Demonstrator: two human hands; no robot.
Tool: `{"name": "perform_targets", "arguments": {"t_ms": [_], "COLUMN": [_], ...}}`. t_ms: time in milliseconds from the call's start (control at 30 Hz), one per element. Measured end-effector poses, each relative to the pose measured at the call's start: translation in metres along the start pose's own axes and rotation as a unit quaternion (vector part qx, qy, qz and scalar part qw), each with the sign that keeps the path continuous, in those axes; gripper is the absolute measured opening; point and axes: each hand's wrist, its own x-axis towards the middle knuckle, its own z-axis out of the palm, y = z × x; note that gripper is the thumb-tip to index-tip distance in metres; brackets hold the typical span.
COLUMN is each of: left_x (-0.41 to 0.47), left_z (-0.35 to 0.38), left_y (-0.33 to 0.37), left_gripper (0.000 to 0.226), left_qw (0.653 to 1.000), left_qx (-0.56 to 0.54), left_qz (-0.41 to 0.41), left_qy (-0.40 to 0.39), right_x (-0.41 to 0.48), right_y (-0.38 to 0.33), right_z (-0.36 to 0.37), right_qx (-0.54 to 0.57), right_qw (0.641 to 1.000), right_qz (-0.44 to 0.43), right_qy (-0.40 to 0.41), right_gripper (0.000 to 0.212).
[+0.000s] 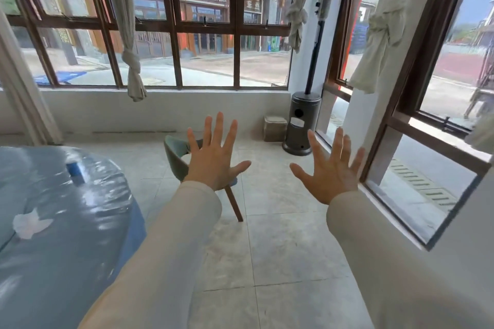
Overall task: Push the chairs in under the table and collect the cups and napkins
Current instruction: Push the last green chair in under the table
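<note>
A round table with a blue cloth under clear plastic fills the lower left. On it lie a crumpled white napkin and a small blue object that is too blurred to name. A grey-green chair with wooden legs stands out on the floor beyond the table's edge, partly hidden behind my left hand. My left hand is raised, palm forward, fingers spread, holding nothing. My right hand is held up the same way, empty, to the right of the chair.
A tall patio heater stands in the far right corner, with a small beige box beside it. Windows with tied white curtains line the far and right walls. Pale floor tiles stretch between the table and the right wall.
</note>
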Motion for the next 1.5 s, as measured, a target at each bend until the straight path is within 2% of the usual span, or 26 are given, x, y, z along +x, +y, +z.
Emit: {"name": "perform_targets", "arguments": {"t_ms": [367, 667, 967, 1267, 1500], "left_x": [0.218, 0.398, 0.606, 0.763, 0.909], "left_z": [0.103, 0.214, 0.302, 0.421, 0.505], "left_y": [-0.004, 0.029, 0.050, 0.001, -0.075], "left_gripper": [0.101, 0.101, 0.099, 0.100, 0.102], "left_qw": [1.000, 1.000, 1.000, 0.998, 0.995], "left_qx": [0.014, 0.003, -0.003, 0.030, 0.041], "left_qz": [0.012, -0.004, -0.022, -0.057, -0.093], "left_qy": [-0.010, 0.000, 0.015, -0.008, -0.021], "right_x": [0.230, 0.418, 0.632, 0.822, 0.990], "right_y": [-0.007, 0.035, 0.072, 0.036, -0.037], "right_z": [0.069, 0.170, 0.259, 0.376, 0.459], "right_qx": [0.021, 0.031, 0.074, 0.067, 0.073], "right_qw": [1.000, 0.998, 0.996, 0.995, 0.992], "right_qz": [-0.012, -0.029, -0.040, -0.070, -0.098], "right_qy": [0.015, 0.042, 0.025, 0.019, -0.015], "right_gripper": [0.086, 0.088, 0.087, 0.088, 0.088]}}
